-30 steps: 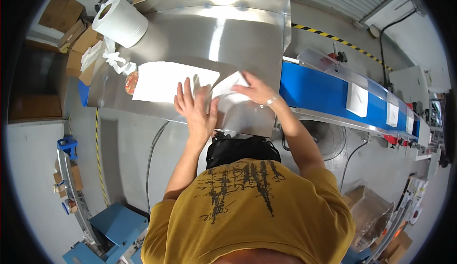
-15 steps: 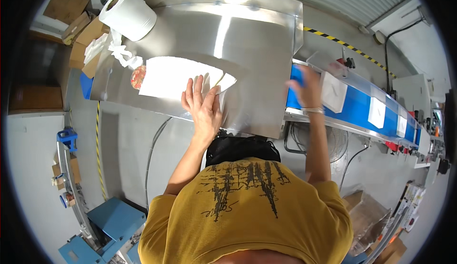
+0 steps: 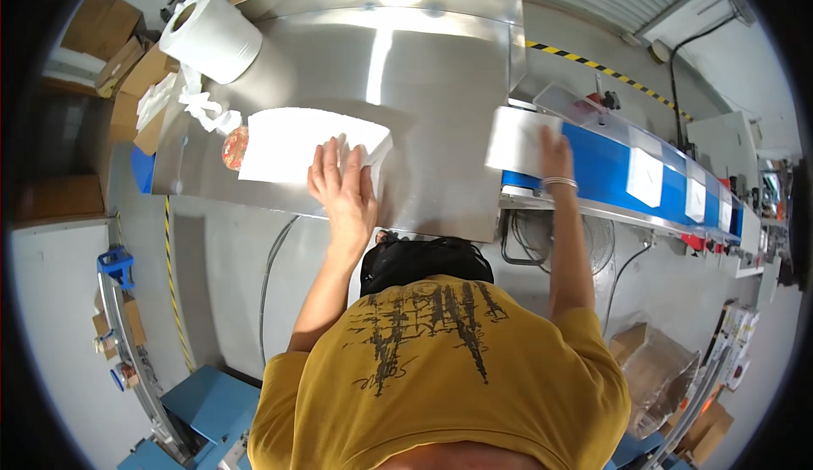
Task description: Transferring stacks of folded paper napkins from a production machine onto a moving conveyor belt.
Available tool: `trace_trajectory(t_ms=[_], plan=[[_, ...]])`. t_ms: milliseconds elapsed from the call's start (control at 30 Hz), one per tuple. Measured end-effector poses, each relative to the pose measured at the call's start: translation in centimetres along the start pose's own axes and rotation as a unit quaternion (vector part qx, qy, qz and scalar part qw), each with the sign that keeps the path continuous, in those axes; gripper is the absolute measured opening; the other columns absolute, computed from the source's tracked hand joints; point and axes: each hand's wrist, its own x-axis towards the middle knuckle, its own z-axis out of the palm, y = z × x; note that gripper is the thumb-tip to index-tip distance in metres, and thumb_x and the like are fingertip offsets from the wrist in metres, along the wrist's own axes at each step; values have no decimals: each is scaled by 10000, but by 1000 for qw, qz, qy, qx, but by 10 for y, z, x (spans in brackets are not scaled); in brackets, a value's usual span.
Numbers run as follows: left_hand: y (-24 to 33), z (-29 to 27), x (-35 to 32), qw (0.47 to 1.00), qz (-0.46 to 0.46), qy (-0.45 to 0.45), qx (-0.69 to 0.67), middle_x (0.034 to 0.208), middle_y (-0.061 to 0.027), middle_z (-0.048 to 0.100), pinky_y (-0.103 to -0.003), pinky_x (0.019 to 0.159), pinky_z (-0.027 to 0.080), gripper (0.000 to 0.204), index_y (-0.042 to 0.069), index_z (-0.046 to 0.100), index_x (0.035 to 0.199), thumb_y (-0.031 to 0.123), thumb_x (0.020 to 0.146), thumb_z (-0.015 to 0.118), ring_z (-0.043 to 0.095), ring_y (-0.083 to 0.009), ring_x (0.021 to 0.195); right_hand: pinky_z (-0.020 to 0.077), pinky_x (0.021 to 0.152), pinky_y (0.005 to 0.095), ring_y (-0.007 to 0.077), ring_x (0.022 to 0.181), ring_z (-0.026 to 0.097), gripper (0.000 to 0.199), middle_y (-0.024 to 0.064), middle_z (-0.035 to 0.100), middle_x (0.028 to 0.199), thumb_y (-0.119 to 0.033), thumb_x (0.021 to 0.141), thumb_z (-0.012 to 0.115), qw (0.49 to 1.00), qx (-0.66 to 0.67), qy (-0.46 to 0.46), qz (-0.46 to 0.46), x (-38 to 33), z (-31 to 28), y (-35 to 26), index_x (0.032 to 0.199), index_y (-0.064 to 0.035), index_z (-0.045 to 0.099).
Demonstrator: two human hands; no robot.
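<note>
My left hand lies with fingers stretched on the right part of a stack of flat white packets on the steel table. At the near end of the blue conveyor belt, a single flat white packet overlaps the table's right edge. My right hand, smeared by motion, has its fingers at this packet's right edge and appears to grip it. More white packets lie spaced out farther along the belt. A red patterned round thing touches the stack's left end.
A big white paper roll stands at the table's back left, its loose end crumpled beside it. Cardboard boxes sit past the left edge. A clear guard runs along the belt's far side. Below the belt is a round fan guard.
The loose packet at the stack's right end has gone, and one now lies under my right hand at the belt's start. Packets on the belt have moved right. My left hand stays on the stack.
</note>
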Motion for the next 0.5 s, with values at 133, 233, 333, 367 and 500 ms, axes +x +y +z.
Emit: trace_trajectory(t_ms=[133, 233, 333, 367, 500], plan=[[-5, 5, -4, 1000, -13, 14, -18, 1364, -161, 409, -542, 1060, 200, 311, 80, 632, 1107, 30, 802, 603, 304, -375, 1304, 421, 887, 454, 348, 1010, 563, 759, 220, 539, 1199, -531, 719, 690, 852, 240, -20, 465, 10, -78, 37, 1235, -20, 469], [-2, 3, -4, 999, -25, 5, -19, 1379, -146, 401, -549, 1068, 156, 288, 105, 664, 1034, 15, 764, 616, 264, -370, 1333, 429, 884, 433, 338, 1022, 537, 605, 164, 577, 1124, -341, 693, 771, 865, 410, 114, 264, 36, -155, 8, 1170, -50, 539], [1, -2, -2, 999, -17, -16, -26, 1396, -139, 390, -556, 1071, 124, 285, 126, 674, 998, 8, 744, 621, 231, -371, 1354, 372, 973, 438, 357, 1146, 455, 603, 133, 529, 1217, -254, 666, 784, 759, 649, 26, -42, 76, -220, -60, 1207, -142, 540], [1, -3, 0, 999, -9, -24, -36, 1407, -137, 382, -559, 1072, 111, 282, 135, 677, 980, 5, 736, 623, 216, -373, 1363, 341, 1020, 424, 333, 1265, 365, 554, 121, 462, 1314, -250, 739, 739, 704, 705, 4, -85, 84, -235, -80, 1242, -176, 519], [0, -10, 6, 999, -17, -49, 3, 1477, -176, 253, -541, 1082, 131, 407, 132, 592, 1184, 170, 786, 672, 162, -387, 1381, 381, 981, 367, 261, 1236, 418, 492, 115, 498, 1280, -258, 822, 683, 698, 690, 67, -178, 103, -201, -126, 1233, -65, 492]])
